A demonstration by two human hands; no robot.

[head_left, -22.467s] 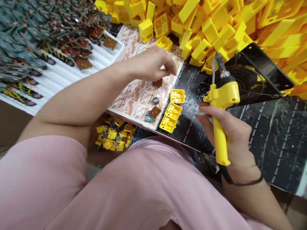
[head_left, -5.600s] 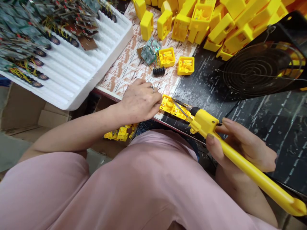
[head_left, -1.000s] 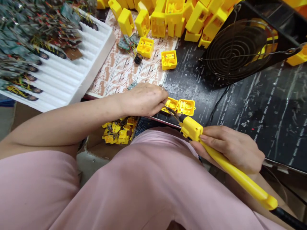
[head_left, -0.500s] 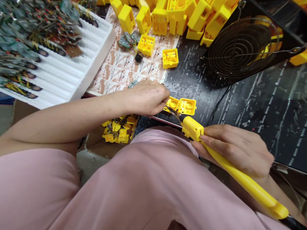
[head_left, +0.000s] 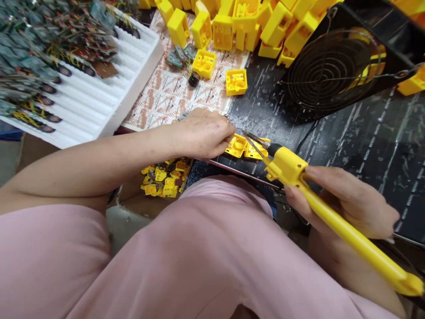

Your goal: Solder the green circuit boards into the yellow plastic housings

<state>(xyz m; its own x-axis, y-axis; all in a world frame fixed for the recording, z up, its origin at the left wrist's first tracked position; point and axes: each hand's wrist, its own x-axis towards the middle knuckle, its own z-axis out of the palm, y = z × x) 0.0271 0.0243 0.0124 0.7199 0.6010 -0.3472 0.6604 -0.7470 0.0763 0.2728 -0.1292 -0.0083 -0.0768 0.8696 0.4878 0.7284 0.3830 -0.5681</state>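
My right hand [head_left: 348,199] is closed around a yellow soldering iron [head_left: 332,217] with a dark metal tip and a thin feed tube. The tip hovers over two small open yellow housings, one [head_left: 237,146] next to my left fingers and one [head_left: 254,150] just right of it, partly covered by the tool. My left hand [head_left: 207,133] rests at the table's front edge, fingers closed against the left housing's side; its fingertips are hidden. A piece of green board [head_left: 183,115] peeks out behind the left hand.
A white foam tray [head_left: 133,84] with many wired boards lies left. Two yellow housings [head_left: 204,64] [head_left: 236,82] and a wired board [head_left: 179,57] sit behind my hands. Yellow cases [head_left: 222,33] pile at the back. A black fan [head_left: 325,79] stands right; a box of yellow parts [head_left: 162,179] is below.
The soldering iron and my right hand have moved right, and the tip has lifted off the left housing. The right housing sits slightly further left. My left hand has barely moved.
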